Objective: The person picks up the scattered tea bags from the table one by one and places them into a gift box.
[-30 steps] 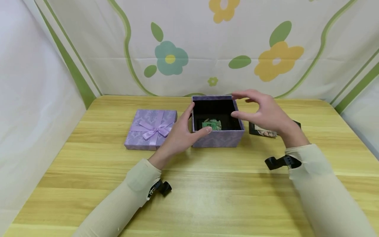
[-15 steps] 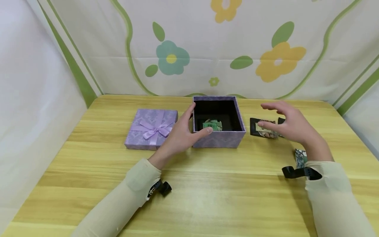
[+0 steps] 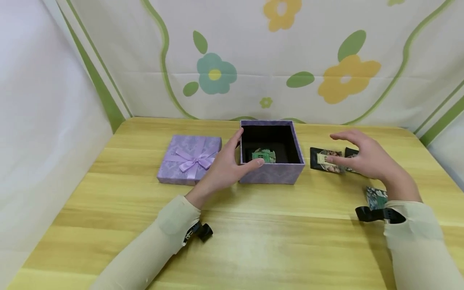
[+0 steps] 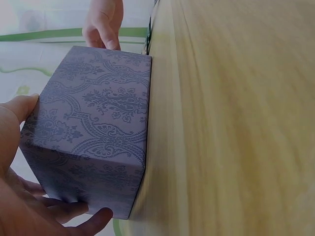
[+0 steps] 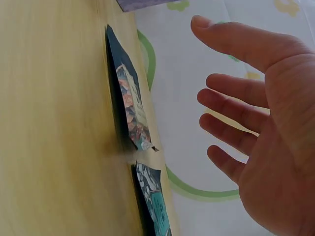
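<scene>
The open purple gift box (image 3: 272,174) stands at the back of the table, dark inside. My left hand (image 3: 229,163) holds its near left corner, thumb at the front rim and fingers along the left side, as the left wrist view shows around the box (image 4: 93,108). Inside lies a small green packet (image 3: 264,155). To the right, my right hand (image 3: 369,156) hovers over flat packets with fingers spread and nothing in them. Nearest it are a black packet with a cream label (image 3: 322,159) and another dark packet (image 3: 351,153), partly hidden by the hand.
A purple lid (image 3: 181,155) with a ribbon bow lies left of the box, partly behind the left hand. Another patterned packet (image 3: 376,196) lies by the right wrist. A flowered cloth (image 3: 250,92) hangs behind the wooden table (image 3: 253,241).
My right hand has moved right, away from the box rim to above the packets, which uncovers more of them. The left hand stays on the box. The head view has shifted slightly.
</scene>
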